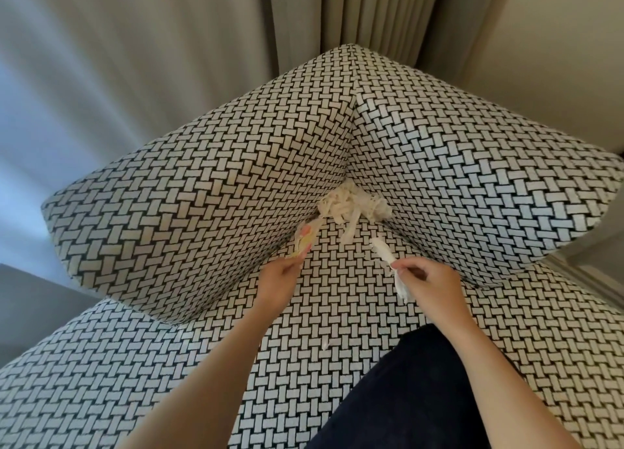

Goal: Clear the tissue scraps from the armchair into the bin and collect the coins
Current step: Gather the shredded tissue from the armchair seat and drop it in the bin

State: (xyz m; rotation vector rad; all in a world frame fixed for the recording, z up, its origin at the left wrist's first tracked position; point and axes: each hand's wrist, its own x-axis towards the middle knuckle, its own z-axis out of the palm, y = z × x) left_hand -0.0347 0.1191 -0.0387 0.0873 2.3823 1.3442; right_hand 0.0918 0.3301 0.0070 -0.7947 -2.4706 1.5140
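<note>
We find the pile of tissue scraps (351, 205) wedged in the armchair (189, 185) seat's back corner. Both hands sit just short of the pile. The left hand (280, 280), below-left of it, has its grip pinching a yellowish wad (304, 239). The right hand (429, 280), below-right, pinches a white strip (385, 254) whose long axis points toward the pile. We judge the left slightly nearer; no coins or bin show
</note>
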